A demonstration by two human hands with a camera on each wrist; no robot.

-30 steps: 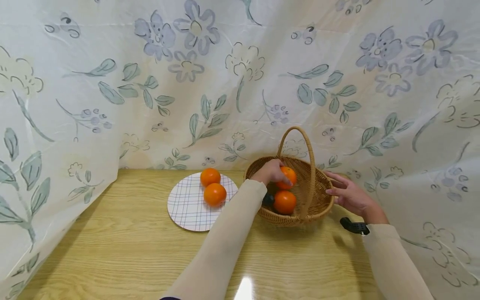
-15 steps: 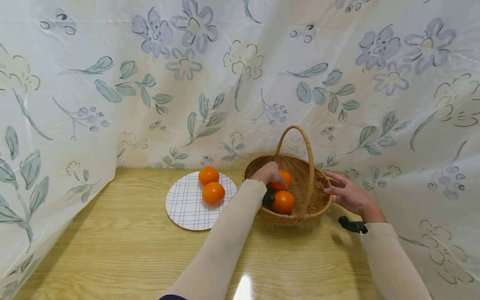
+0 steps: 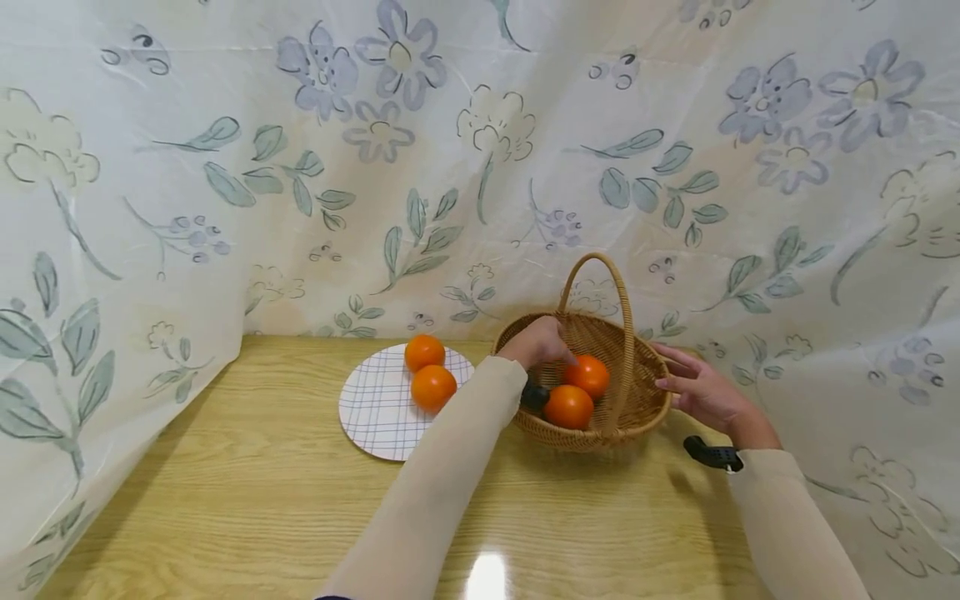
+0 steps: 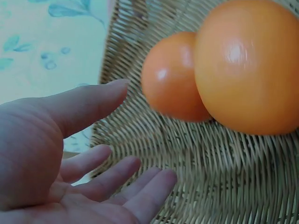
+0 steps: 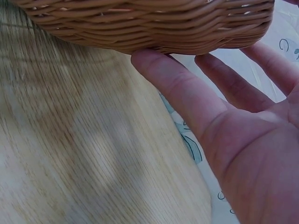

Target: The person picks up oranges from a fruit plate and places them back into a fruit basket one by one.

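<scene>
Inside the wicker basket [image 3: 645, 392] lie two smooth, round oranges, a rear orange [image 3: 587, 377] and a front orange [image 3: 568, 407]. My left hand [image 3: 538, 342] reaches over the basket's left side. In the left wrist view its fingers are spread and relaxed, with a gap between them and both the near orange [image 4: 250, 67] and the smaller-looking orange [image 4: 173, 77]. On the basket's right side, my right hand [image 3: 705, 392] touches the outer wall. The right wrist view has its extended thumb and fingers [image 5: 177, 86] against the woven side [image 5: 154, 28].
Left of the basket, a round checked mat [image 3: 378, 408] carries an orange [image 3: 424, 353] and another orange [image 3: 433, 388]. The basket's tall handle [image 3: 626, 333] arches over its middle. A floral curtain [image 3: 375, 208] hangs behind the wooden table [image 3: 285, 500].
My left hand has let go of the rear orange, which now sits lower and further right in the basket. My right hand stays at the basket's side.
</scene>
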